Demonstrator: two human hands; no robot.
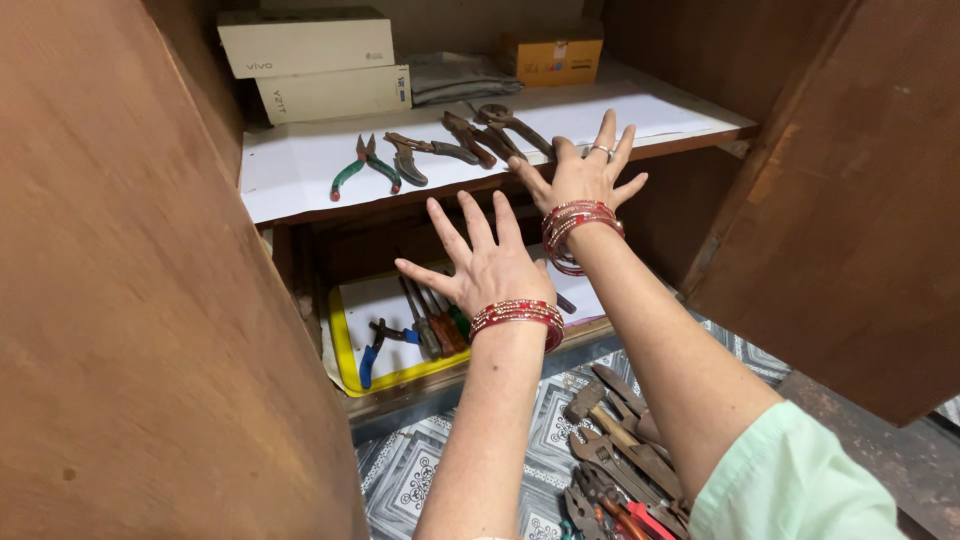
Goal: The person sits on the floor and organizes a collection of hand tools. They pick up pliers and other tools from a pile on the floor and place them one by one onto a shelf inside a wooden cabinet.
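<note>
While both hands hover inside an open wooden cupboard, neither has hold of anything. Left hand (pixel 487 265), centre of frame, is palm-down w/ fingers (pixel 478 222) spread wide, empty, held in front of the lower shelf. Right hand (pixel 587 175), just above & right of it, also has fingers fanned fully open, empty; its fingertips are at the front edge of the upper shelf (pixel 290 175), very near the rusty pliers (pixel 505 125), but can't tell if it's touching. Ring on one right finger, red bangles (pixel 575 225) on both wrists.

Upper shelf is lined w/ white paper; left to right along it: green-handled pliers (pixel 362 165), a dark rusty cutter (pixel 425 150), then more rusty pliers at centre top. Behind them, upper left of frame, two white boxes (pixel 310 60) stacked; a yellow box (pixel 552 55) at top centre.

Lower shelf holds a yellow-rimmed tray (pixel 345 340) w/ screwdrivers (pixel 435 325) & blue-handled pliers (pixel 385 345), partly hidden by the left hand. Bottom right: a heap of wrenches & other tools (pixel 615 460) on patterned floor.
</note>
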